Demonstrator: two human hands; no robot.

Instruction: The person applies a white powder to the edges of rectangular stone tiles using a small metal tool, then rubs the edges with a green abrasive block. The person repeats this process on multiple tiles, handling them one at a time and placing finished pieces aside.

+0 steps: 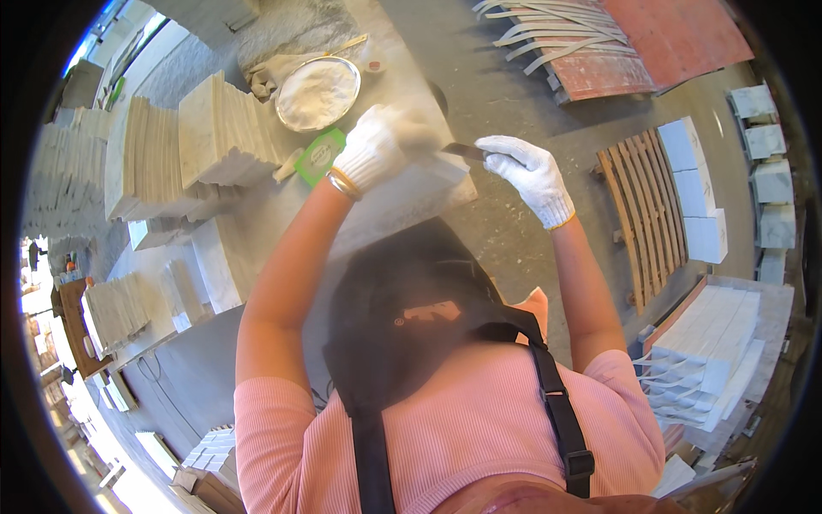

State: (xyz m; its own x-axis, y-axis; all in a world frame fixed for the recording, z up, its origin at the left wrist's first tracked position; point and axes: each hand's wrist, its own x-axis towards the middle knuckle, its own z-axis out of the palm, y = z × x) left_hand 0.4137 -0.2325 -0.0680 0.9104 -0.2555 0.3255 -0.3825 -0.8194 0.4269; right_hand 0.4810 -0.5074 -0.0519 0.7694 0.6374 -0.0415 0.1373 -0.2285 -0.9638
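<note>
Both my hands wear white knitted gloves over the dusty pale worktop's corner. My left hand [377, 147] is over the worktop beside a green flat object [320, 158]; its fingers are smeared by motion, so what they hold does not show. My right hand [527, 174] is off the worktop's right edge, closed on one end of a dark, narrow flat strip [465, 152]. The strip's other end points toward my left hand; its exact kind cannot be made out. Beyond my left hand stands a round metal-rimmed bowl [318, 94] of white powdery or pasty material.
Upright stacks of pale stone tiles [227, 128] crowd the left side of the worktop [411, 51]. On the floor at right are a slatted wooden pallet [646, 214], white blocks [692, 184] and strapped tile bundles [706, 343]. White straps [565, 38] lie on a reddish board at the upper right.
</note>
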